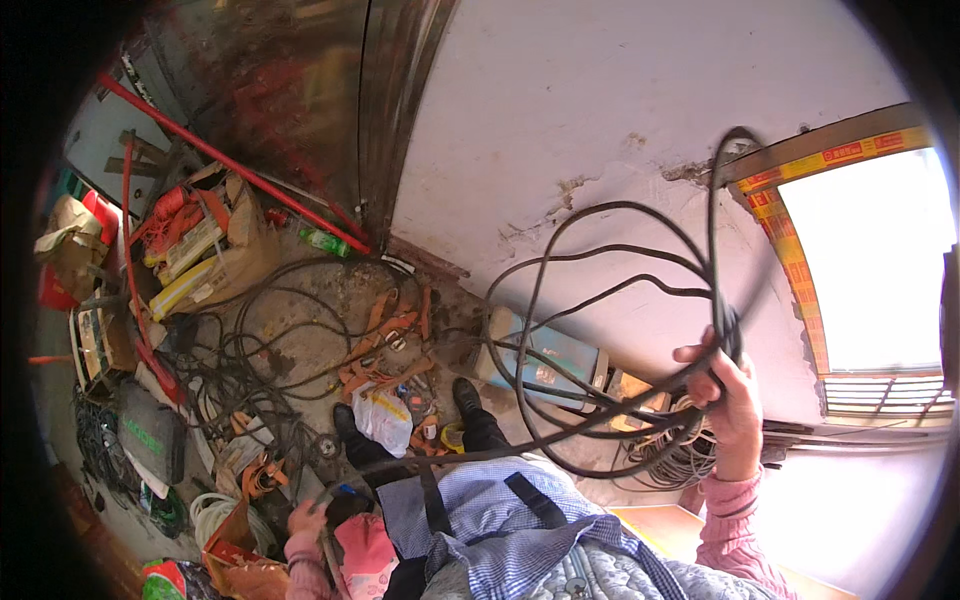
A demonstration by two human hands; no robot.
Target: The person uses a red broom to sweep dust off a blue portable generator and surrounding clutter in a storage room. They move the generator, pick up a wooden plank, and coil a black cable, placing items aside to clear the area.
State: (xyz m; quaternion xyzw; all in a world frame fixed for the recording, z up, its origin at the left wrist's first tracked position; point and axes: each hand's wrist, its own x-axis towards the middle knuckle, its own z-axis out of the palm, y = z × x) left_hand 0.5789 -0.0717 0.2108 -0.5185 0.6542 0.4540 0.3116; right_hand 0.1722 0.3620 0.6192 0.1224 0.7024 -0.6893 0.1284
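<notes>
Loops of a black cable (540, 300) hang from my right hand (724, 379), which is raised at the right with its fingers closed around the bundle. From there one stretch of cable runs down and left across my front toward my left hand (307, 517), low at the bottom left. That hand is blurred and partly cut off by shadow, so its grip on the cable is not clear. More black cable (247, 337) lies tangled on the floor at the left, beyond and beside my shoes.
Orange webbing straps (390, 330) and a white plastic bag (382, 420) lie near my feet. A blue metal box (547, 360) stands by the wall. At the left are a cardboard box (247, 255), a red pole (225, 165) and a dark tool case (154, 431). A window frame (787, 270) is at right.
</notes>
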